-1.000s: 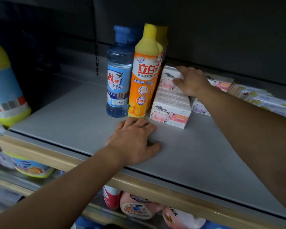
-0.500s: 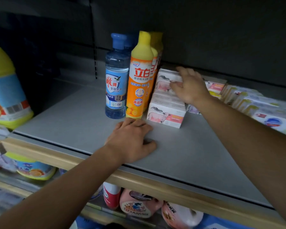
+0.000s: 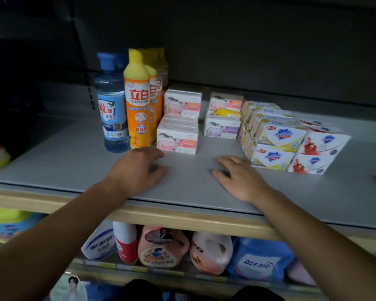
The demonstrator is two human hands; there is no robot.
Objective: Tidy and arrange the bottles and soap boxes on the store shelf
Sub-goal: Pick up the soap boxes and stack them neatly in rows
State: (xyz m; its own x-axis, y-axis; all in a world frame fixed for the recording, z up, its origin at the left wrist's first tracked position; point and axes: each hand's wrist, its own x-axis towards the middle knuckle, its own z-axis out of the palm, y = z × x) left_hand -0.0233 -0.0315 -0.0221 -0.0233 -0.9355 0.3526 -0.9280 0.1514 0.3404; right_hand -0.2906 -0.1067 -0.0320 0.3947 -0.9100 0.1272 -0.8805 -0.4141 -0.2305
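Now both hands rest flat on the shelf, near its front edge, holding nothing. Left hand: fingers loosely spread, tips just short of the orange bottle. Right hand: fingers spread, palm down, just left of the near soap stack.

Stock as it lies:
- Blue bottle at left, upright, another blue cap behind it.
- Orange bottle beside it on the right, front of a file of like bottles running to the far wall.
- Pink boxes touching the orange file: one low stack near, one higher box farther back.
- A gap, then mixed boxes, purple-printed below, pink above, a yellow one between; set farther back than the pink front.
- Shield boxes at right, stacked two high, with red-printed boxes touching them. This block sits angled to the shelf edge.

Step in hand, as I judge it: a pause between adjustments, hands free, choosing the next group. Bottles and pink boxes look settled.

Next move likely calls for the right hand on the angled block, squaring its face to the edge, and closing the gap beside the mixed boxes. Push low on the stack; upper boxes could slide off.
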